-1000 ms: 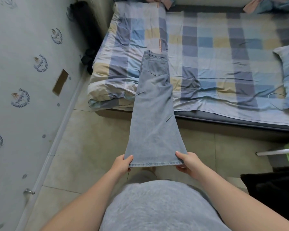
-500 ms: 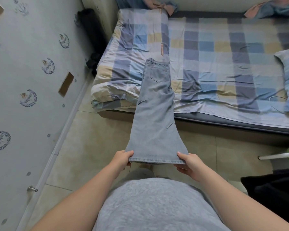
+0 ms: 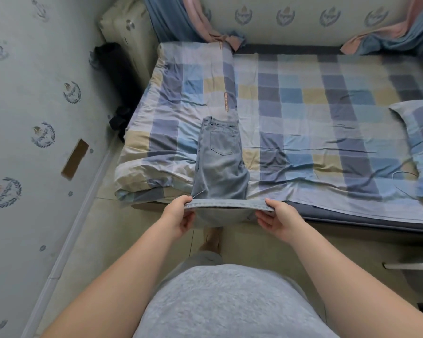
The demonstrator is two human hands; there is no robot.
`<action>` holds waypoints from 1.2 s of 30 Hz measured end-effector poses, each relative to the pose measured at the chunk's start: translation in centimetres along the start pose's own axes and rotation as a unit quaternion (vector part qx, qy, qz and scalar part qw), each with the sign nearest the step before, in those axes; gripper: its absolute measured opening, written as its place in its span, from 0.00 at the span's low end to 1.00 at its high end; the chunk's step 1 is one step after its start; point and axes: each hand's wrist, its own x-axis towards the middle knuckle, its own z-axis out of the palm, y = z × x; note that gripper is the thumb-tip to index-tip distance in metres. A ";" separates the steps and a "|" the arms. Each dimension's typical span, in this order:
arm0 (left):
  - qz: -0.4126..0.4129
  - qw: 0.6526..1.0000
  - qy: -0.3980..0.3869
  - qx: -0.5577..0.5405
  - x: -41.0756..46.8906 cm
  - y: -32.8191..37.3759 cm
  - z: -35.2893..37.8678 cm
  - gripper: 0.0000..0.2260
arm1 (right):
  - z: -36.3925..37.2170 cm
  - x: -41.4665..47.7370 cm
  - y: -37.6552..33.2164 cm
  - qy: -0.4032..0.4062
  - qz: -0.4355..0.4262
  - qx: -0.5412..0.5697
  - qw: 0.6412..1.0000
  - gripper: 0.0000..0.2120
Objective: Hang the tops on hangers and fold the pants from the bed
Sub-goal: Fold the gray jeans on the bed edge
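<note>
Two bare hands hold one pair of light blue jeans (image 3: 220,162) by the leg hems, right at the near edge of the bed (image 3: 352,217). The left hand (image 3: 178,215) pinches the left corner of the hems, thumb on top and fingers curled beneath; the right hand (image 3: 276,218) grips the right corner in the same way, so the hem band runs level between them. The waist end of the jeans lies flat on the bed, back pocket facing up, partly over the edge of a folded checked quilt (image 3: 181,98) and partly over the checked sheet beside it. From there the legs run toward the person, and a slack loop of denim hangs below the hands over the tiled floor (image 3: 103,230). The jeans seem to be folded lengthwise, one leg over the other, though the layers are hard to tell apart from this angle. A pillow (image 3: 420,142) in the same checked cloth rests on the right side of the bed, well apart from the jeans. Blue and pink curtains (image 3: 200,28) hang at the head of the bed. A dark bundle (image 3: 115,76) sits in the gap between the bed and the patterned wall. The person's grey top (image 3: 225,303) fills the bottom of the view.
</note>
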 end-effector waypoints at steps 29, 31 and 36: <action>-0.029 0.998 -0.003 0.057 42.6 36.4 16.1 0.09 | 18.2 43.3 -29.9 0.109 -0.011 -0.002 0.994 0.04; -0.024 0.998 -0.004 0.059 46.2 36.5 17.0 0.10 | 18.4 47.1 -30.0 0.095 -0.012 0.008 0.995 0.05; -0.025 0.999 -0.011 0.030 52.9 35.4 18.4 0.13 | 18.9 54.5 -29.4 0.059 -0.002 0.006 0.998 0.12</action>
